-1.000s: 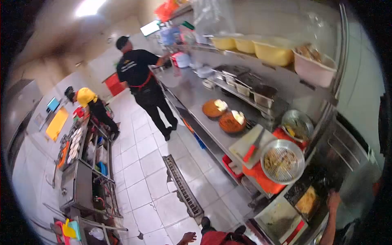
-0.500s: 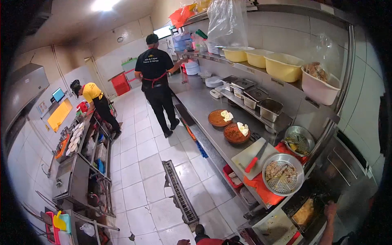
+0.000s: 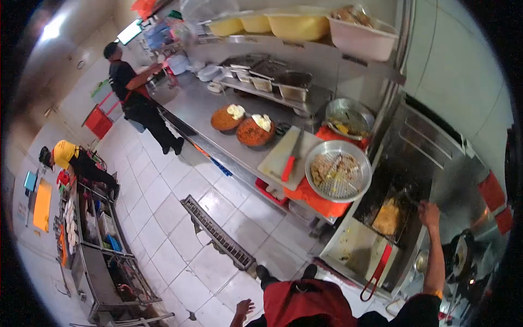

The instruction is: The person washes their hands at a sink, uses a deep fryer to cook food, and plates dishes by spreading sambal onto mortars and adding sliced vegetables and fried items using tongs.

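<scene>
My right hand [image 3: 429, 213] is closed round the handle of a utensil whose dark end reaches over the fryer [image 3: 400, 163]. Beside it, a browned piece of food [image 3: 387, 219] lies in a wire basket, whose red handle [image 3: 380, 267] points toward me. Low in the view, my left hand [image 3: 245, 308] hangs over the floor with its fingers apart and nothing in them. Left of the fryer, a perforated metal pan [image 3: 338, 188] holds food pieces. A red-handled knife [image 3: 289, 166] rests on a white cutting board [image 3: 272, 158].
Two brown bowls [image 3: 223, 120] of orange-red food with white pieces stand on the steel counter [image 3: 218, 150]. Yellow tubs [image 3: 297, 24] line the shelf above. One person in black [image 3: 136, 98] stands at the counter; another in yellow [image 3: 65, 153] bends at the left. A drain grate [image 3: 218, 231] crosses the floor.
The view has turned right and down, showing more of the fryer, the red basket handle and my apron. My left hand shows more fully, and the person in black now stands side-on.
</scene>
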Demonstrator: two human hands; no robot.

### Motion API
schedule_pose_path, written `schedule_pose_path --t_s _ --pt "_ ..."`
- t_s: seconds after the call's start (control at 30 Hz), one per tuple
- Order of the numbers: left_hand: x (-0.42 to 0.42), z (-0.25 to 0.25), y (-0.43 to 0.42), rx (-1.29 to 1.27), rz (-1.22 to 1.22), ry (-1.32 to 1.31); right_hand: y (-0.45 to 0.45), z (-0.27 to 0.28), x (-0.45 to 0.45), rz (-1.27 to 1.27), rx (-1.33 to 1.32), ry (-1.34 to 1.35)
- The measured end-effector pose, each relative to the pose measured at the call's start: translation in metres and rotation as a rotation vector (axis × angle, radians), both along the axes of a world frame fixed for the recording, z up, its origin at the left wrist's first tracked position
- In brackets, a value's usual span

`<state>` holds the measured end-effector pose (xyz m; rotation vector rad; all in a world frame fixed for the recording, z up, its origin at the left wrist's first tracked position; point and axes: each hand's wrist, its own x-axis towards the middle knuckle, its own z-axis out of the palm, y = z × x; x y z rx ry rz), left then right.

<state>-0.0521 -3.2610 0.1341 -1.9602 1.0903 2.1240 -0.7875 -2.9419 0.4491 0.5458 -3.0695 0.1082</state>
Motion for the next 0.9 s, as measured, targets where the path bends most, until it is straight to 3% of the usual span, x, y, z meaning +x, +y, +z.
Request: schedule_pose_path --t_s 0.07,0.17,0.37,0.47,0.63,0.7,0.73,0.77,0.8,0.83,0.87,0.9 --pt "-0.005 0.002 -0.01 -0.017 0.016 -0.032 0.003 -0.019 0.001 0.102 -0.011 0.109" --pt "-0.021 0.025 -0.018 -0.102 0.04 -0.031 -0.005 0.002 0.035 0.012 0.058 -0.009" --pt "-0.012 0.024 -0.007 -0.013 0.041 -0.026 0.011 0.014 0.111 -0.026 -0.248 0.138" --pt "-0.016 0.015 0.0 0.026 0.015 -0.109 0.012 0.017 0.143 -0.1 -0.256 0.136" --pt "-0.03 0.026 -0.012 0.013 -0.025 -0.055 0.037 -0.019 0.171 -0.165 -0.277 0.149" --pt "-0.021 0.011 -0.021 -0.02 0.004 -0.026 0.036 -0.037 0.186 -0.076 -0.431 0.397" --pt "-0.019 0.008 -0.027 0.001 0.007 -0.096 0.042 -0.054 0.188 -0.121 -0.599 0.289" --pt "-0.004 0.001 -0.029 -0.015 0.047 -0.005 0.022 -0.036 0.193 -0.172 -0.547 0.26" --pt "-0.007 -0.003 -0.037 0.042 0.017 -0.161 -0.002 -0.015 0.198 -0.22 -0.494 0.23" --pt "0.019 -0.047 -0.044 0.107 0.006 -0.146 -0.056 0.03 0.234 -0.288 -0.223 0.297" --pt "0.025 -0.039 -0.049 0.098 0.014 -0.075 -0.107 0.048 0.249 -0.14 -0.456 0.405" --pt "0.029 -0.037 -0.048 -0.072 -0.05 0.023 -0.147 0.063 0.262 0.005 -0.684 0.509"
